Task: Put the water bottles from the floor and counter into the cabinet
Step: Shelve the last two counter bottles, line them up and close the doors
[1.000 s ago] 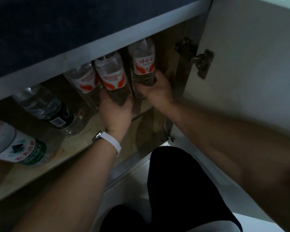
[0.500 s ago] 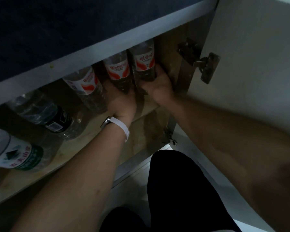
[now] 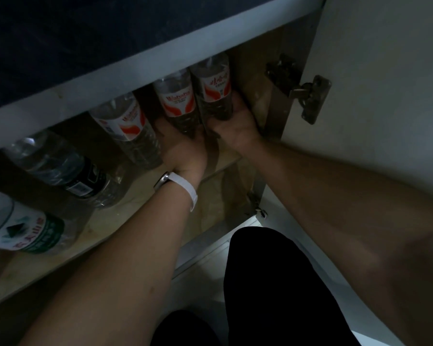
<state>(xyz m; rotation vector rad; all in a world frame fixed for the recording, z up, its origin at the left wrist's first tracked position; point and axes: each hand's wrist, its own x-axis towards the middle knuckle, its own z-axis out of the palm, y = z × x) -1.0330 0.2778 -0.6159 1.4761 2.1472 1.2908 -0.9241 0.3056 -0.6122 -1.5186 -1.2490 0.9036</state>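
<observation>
Both my hands reach into the open cabinet point(image 3: 48, 265). My left hand point(image 3: 183, 153), with a white band on its wrist, grips the base of a clear water bottle with a red and white label point(image 3: 176, 103). My right hand point(image 3: 235, 126) grips the base of a second red-labelled bottle point(image 3: 215, 86) against the cabinet's right wall. A third red-labelled bottle point(image 3: 128, 123) stands just left of them. Further left are a black-labelled bottle point(image 3: 60, 168) and a green-labelled bottle point(image 3: 18, 228).
The cabinet door point(image 3: 375, 96) stands open on the right, with its metal hinge point(image 3: 308, 96) close to my right hand. The dark countertop point(image 3: 73, 41) overhangs the shelf. My knees in black trousers point(image 3: 273, 283) are over the pale floor point(image 3: 205, 265).
Both hands have pushed their bottles deeper into the cabinet, toward the back right corner. The other bottles have not moved.
</observation>
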